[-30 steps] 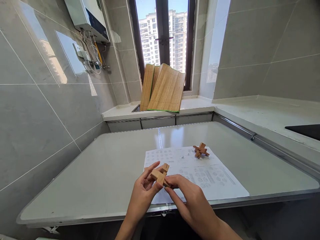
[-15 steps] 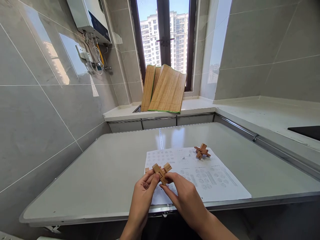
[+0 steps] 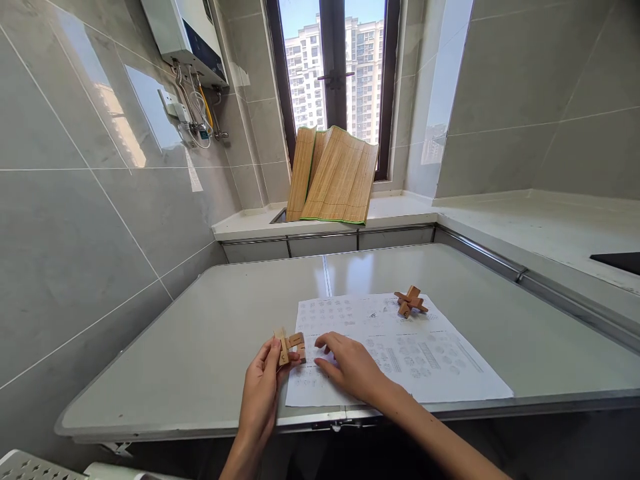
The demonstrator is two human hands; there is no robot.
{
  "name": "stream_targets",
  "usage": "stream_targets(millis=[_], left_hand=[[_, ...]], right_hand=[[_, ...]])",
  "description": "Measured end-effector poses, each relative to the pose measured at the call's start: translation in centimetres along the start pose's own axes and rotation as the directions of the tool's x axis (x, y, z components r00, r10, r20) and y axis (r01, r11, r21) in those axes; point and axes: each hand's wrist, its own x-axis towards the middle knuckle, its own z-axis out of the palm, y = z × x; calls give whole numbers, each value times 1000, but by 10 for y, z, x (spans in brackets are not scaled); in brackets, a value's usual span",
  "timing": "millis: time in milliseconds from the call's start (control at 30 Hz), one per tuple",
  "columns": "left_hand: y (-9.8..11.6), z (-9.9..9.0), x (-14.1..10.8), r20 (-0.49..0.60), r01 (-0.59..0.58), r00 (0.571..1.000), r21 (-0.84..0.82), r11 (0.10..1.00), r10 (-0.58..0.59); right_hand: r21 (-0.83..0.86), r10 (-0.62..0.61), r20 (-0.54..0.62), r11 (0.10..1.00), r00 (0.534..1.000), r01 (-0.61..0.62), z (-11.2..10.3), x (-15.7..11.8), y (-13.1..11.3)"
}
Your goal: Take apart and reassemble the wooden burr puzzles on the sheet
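Between the thumb and fingers of my left hand [image 3: 263, 377] are light wooden puzzle pieces [image 3: 284, 348], partly interlocked and tilted. A small block [image 3: 301, 348] with a darker end sits at their right side; whether it is joined to them I cannot tell. My right hand [image 3: 350, 363] is just to the right, apart from the pieces, thumb and fingers spread with nothing between them. Beneath the right hand lies a printed instruction sheet [image 3: 445, 383] with rows of small diagrams. A darker assembled wooden burr puzzle [image 3: 411, 303] rests on the sheet's far right part.
The white folding table [image 3: 170, 360] has a metal edge at the front. Behind it, a folded bamboo mat [image 3: 340, 177] leans at the window on a white counter [image 3: 395, 208]. A water heater [image 3: 187, 43] hangs on the tiled left wall. A perforated white seat [image 3: 37, 467] shows at lower left.
My right hand has let go of the wooden pieces and opened. My left hand has moved left and turned the pieces. The whole view has shifted slightly.
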Motion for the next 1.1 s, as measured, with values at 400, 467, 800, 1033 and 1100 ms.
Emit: stream_targets(millis=[400,467,800,1033,1100], left_hand=[[8,-4,-3,51,-186,983,297,937,179],[10,-5,-4,68,-203,979,308,929,192],[33,8,-22,98,-211,977,319,924,189],[33,31,-29,215,-243,962,390,888,169],[31,37,-29,235,-238,960,396,887,153]], right_hand=[[112,-95,24,989,995,92,27,35,9],[201,-87,-25,976,996,90,19,30,5],[355,-45,-116,931,992,83,-49,-14,-30],[-56,-202,-214,979,956,194,-68,-25,-33],[-56,-177,-239,984,955,168,-66,-26,-30]])
